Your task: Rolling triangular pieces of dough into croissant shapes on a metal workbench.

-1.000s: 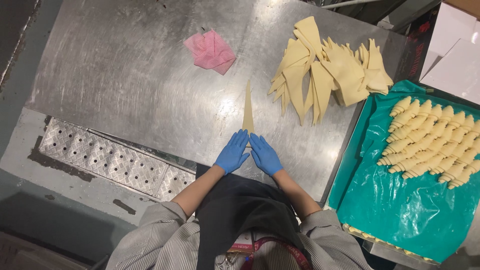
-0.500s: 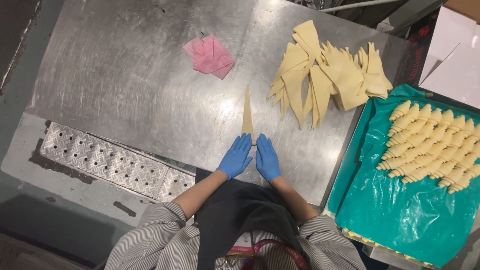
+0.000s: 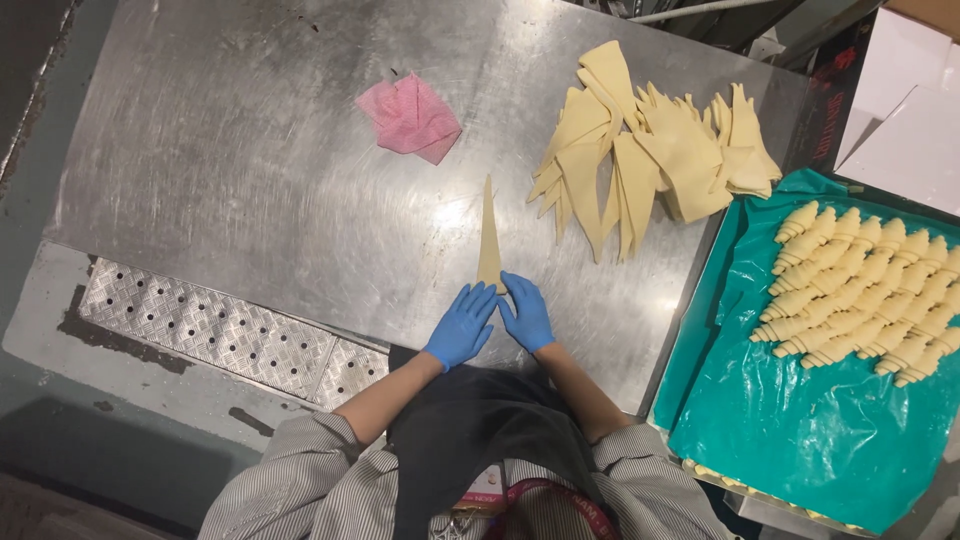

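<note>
Both gloved hands (image 3: 495, 322) now further up dough triangle (image 3: 489, 235), flat on wide end; tip pointing away, lengthwise.

Both gloved hands, left hand (image 3: 461, 326) and right hand (image 3: 527, 313), press the dough triangle (image 3: 489, 238).

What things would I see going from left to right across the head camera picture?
Perforated metal grate → pink cloth → long dough triangle → pile of dough triangles → rolled croissants on the teal-lined tray.
</note>
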